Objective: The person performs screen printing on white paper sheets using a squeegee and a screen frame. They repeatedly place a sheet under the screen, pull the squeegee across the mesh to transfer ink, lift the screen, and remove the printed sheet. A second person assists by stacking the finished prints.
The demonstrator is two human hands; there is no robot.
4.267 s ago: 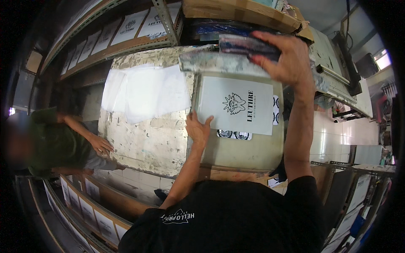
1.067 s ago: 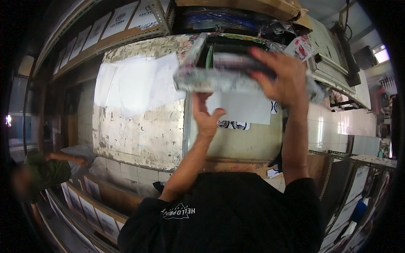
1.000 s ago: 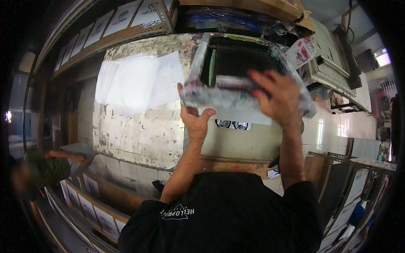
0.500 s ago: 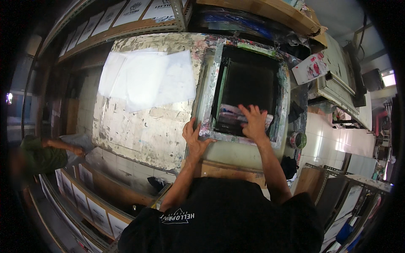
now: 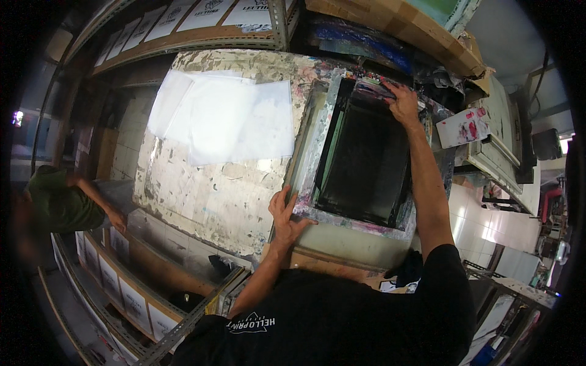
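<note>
Stained table (image 5: 226,201), one frame (image 5: 360,226), left fingers (image 5: 279,201) spread at corner, right fingers (image 5: 394,91) gripping one squeegee (image 5: 371,87)

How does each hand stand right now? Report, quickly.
Left hand: open, thumb and fingers spread at the near-left corner of the screen frame.
Right hand: closed on the squeegee at the frame's far end.

The right hand (image 5: 404,107) holds a paint-streaked squeegee (image 5: 368,87) at the far end of a dark-meshed screen frame (image 5: 360,224), as I watch remotely; the left hand (image 5: 284,221), thumb spread, is at the frame's near left corner; white sheets (image 5: 229,116) overlap on the scuffed tabletop (image 5: 201,195) to the left; farther left I see a person in green (image 5: 64,201); a red-spotted card (image 5: 465,127) shows at right; a cardboard box (image 5: 390,27) sits beyond.
</note>
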